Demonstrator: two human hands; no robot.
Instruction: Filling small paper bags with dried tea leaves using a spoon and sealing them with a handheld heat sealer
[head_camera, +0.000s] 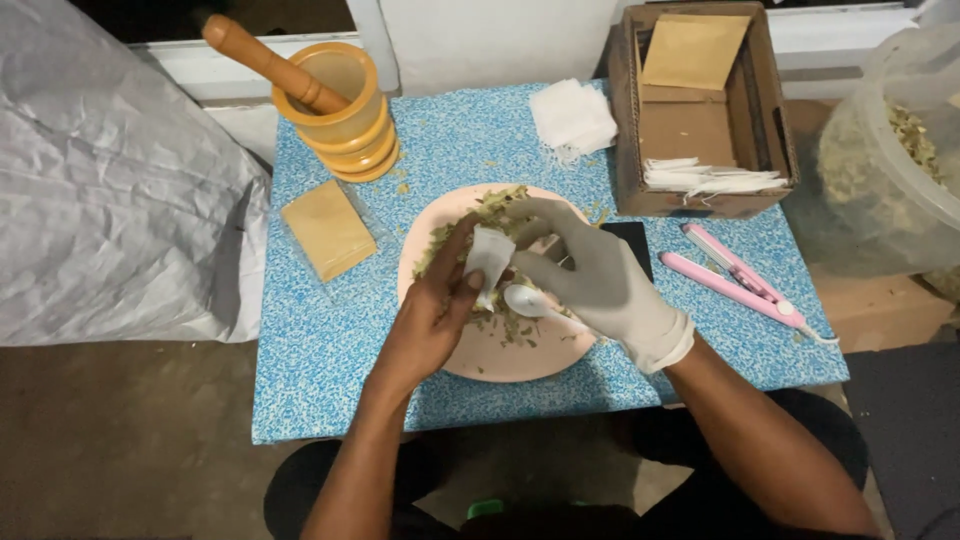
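The bare left hand pinched a small white paper sachet between thumb and fingers, holding it upright above the round pale pink plate. The sachet sat at the fingertips, just over the heap of dried green-brown leaves on the plate.

The right hand, in a pale grey glove, was closed on a white plastic spoon. Its bowl lay just below and to the right of the sachet, close to the left thumb. The gloved fingers also reached up to the sachet's top edge; whether they gripped it could not be told.

The plate rested near the middle of a blue-and-white speckled desk. To the far left corner stood an orange-yellow wooden mortar with a brown wooden pestle leaning in it. A flat tan paper envelope lay left of the plate, apart from it. A stack of white sachets lay at the back edge. A brown cardboard box at the right held more tan envelopes and white sachets. A pink handheld sealer lay right of the plate, beside a small black flat object partly under the gloved hand. A clear plastic tub of dried leaves stood off the desk, far right.
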